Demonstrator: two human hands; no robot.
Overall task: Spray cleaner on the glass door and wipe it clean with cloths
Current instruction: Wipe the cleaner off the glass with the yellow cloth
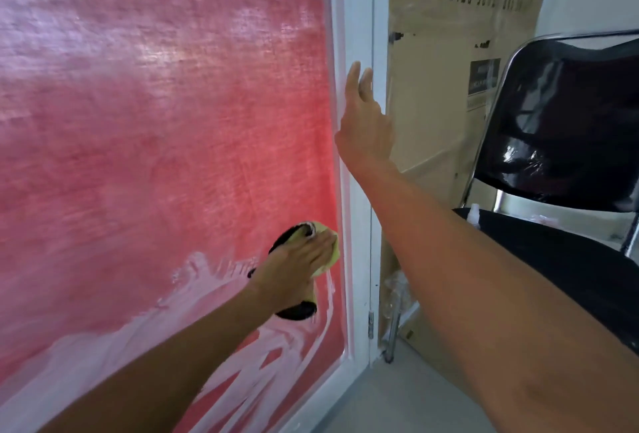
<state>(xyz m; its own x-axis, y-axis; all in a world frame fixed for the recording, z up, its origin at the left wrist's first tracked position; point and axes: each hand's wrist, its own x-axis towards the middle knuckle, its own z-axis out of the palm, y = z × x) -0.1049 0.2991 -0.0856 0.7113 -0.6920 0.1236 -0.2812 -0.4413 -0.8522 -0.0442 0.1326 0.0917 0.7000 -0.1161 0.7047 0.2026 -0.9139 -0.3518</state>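
Left hand [299,268] presses yellow cloth [326,252] flat against foamy glass door [155,121], fingers straight. Right hand [363,121] released, fingers resting on white door frame [356,190].

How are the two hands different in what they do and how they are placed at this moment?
The left hand presses a yellow and black cloth against the glass; the right hand holds nothing.
The left hand is low, beside white foam streaks; the right hand is higher, on the white door frame.
The left hand's fingers lie over the cloth; the right hand's fingers point upward, straight.
Both arms are bare and extended toward the door.
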